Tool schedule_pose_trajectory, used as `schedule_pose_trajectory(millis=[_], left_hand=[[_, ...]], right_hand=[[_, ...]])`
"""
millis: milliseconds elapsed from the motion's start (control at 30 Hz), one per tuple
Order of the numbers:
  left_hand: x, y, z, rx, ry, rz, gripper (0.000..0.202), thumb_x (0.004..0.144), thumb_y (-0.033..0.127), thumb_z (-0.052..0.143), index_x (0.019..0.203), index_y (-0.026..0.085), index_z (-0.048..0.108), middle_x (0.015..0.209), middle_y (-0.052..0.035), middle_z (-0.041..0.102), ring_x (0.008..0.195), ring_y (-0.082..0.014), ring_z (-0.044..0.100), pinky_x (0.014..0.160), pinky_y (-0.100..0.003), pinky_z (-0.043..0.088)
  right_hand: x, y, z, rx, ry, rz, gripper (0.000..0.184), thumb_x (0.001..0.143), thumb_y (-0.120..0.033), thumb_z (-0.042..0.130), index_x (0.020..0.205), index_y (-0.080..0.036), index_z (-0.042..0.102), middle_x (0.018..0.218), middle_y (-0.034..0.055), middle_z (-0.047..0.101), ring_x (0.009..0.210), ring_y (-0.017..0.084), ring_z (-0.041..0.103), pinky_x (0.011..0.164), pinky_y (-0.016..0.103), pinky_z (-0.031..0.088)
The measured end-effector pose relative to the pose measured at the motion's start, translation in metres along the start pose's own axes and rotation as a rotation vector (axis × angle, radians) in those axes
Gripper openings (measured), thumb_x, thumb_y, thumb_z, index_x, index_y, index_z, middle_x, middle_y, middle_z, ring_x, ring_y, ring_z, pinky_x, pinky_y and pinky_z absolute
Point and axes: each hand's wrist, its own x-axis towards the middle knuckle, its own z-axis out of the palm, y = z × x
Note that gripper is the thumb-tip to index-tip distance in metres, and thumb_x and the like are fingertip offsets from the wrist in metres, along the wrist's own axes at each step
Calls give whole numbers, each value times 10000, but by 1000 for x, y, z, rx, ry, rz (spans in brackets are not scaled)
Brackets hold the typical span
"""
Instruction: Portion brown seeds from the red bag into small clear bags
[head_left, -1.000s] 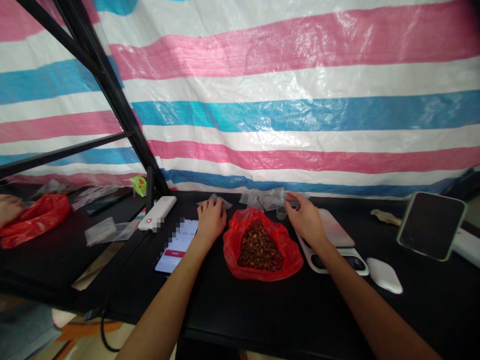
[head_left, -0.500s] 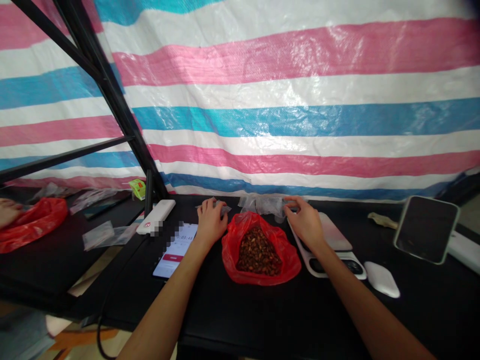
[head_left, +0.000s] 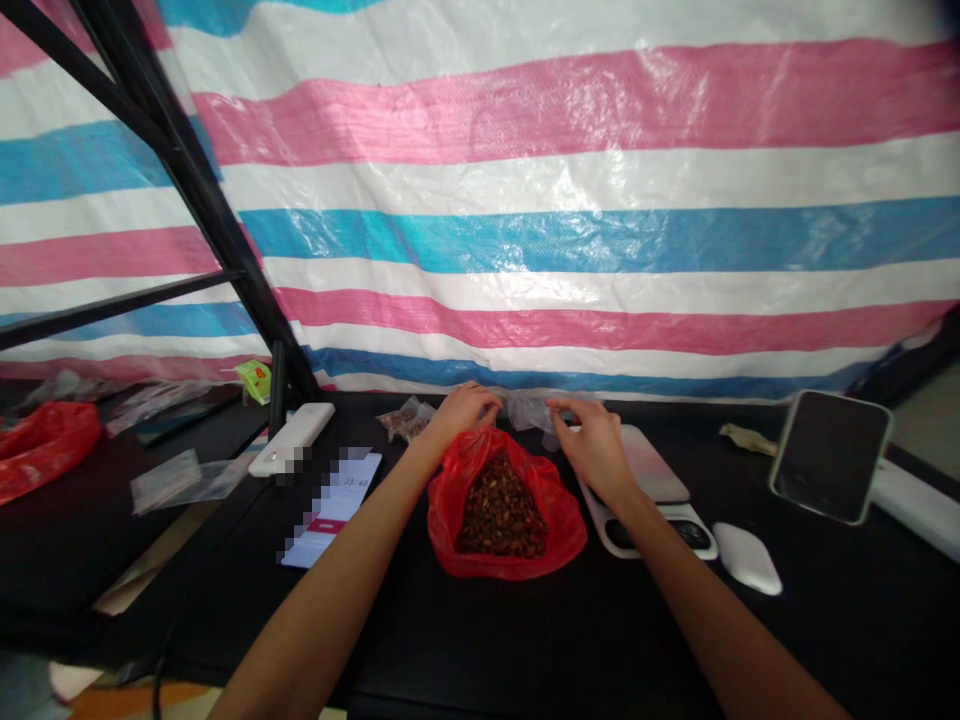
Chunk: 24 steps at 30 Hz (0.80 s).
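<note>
Right now we are holding both hands at the far edge of the tabletop (head_left: 480,640), just behind the red bag (head_left: 570,525), which is sitting open in front of us with brown kernels (head_left: 499,505) filling it. Our right hand (head_left: 592,445) is pinching the crumpled clear plastic bags (head_left: 534,408) between thumb and fingertips, close against the striped tarp (head_left: 525,200). Our left hand (head_left: 466,405) is curling its fingers toward the same plastic from the other side and seems to be touching it. We cannot tell whether it is gripping anything.

A small filled pouch (head_left: 405,420) is lying just left of our left hand. A white scale (head_left: 660,475) is resting under our right wrist, with a white oval case (head_left: 746,558) beside it. A phone (head_left: 334,505) is glowing to the left of the red bag, near a white power bank (head_left: 292,438).
</note>
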Motion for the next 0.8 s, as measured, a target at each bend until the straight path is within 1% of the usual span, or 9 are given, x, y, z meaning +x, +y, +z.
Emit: schedule_pose_trajectory(millis=[100,233,400,533,633,667,700,733,800], left_hand=[[4,4,3,99,7,-32,228,964,264,564,1011,205,780,1025,-105,720,1114,-293,574,982,-442,464],[11,8,6,248,-61,-41,213,924,286,629,1048,212,786,1073,-121,688,1175,-312,535,988,-455,434],[20,6,16,222,-88,-61,180,909,198,621,908,179,800,1043,-140,696,1127,-314,568,967,-457,442],[24,5,14,155,-70,-69,181,936,262,639,970,226,813,1033,-114,706,1090,-298,594,914,-413,479],[22,10,-11,53,-22,-48,195,948,333,654,1033,262,814,1034,-81,725,1037,-255,621,922,-378,485],[19,14,-25,-69,33,-20,191,943,324,662,1014,240,818,1001,-78,738,1004,-245,632,947,-383,476],[15,19,-40,-194,46,18,192,942,317,658,984,227,822,952,-70,747,951,-231,643,937,-376,478],[9,26,-55,-292,-4,57,202,943,324,651,974,227,825,918,-60,748,896,-216,647,896,-358,487],[-5,43,-82,-390,-217,148,190,924,356,673,967,257,829,886,-32,748,823,-193,645,864,-336,484]], right_hand=[[6,1,-9,14,103,40,317,926,-355,546,1080,-218,787,1007,86,805,815,258,659,849,421,449],[9,2,-15,62,221,99,347,918,-398,547,1074,-200,786,953,93,792,770,250,631,814,408,451],[9,3,-14,97,235,117,337,902,-393,551,1044,-204,790,943,87,788,766,244,622,798,394,451],[9,4,-15,92,227,134,351,907,-386,544,1070,-190,786,925,97,783,764,244,628,785,386,456],[10,4,-17,84,208,138,365,917,-392,540,1095,-184,781,927,103,784,765,248,633,785,385,462],[10,4,-16,81,198,136,366,918,-394,539,1096,-185,781,932,105,786,768,250,634,788,387,465],[10,4,-16,78,187,132,362,919,-392,540,1092,-188,782,938,105,789,771,252,636,792,389,468],[9,4,-15,76,173,126,355,919,-387,540,1088,-192,784,946,105,792,773,252,638,797,391,473],[8,4,-12,71,143,105,340,923,-368,539,1089,-201,784,971,102,797,775,250,643,810,392,482]])
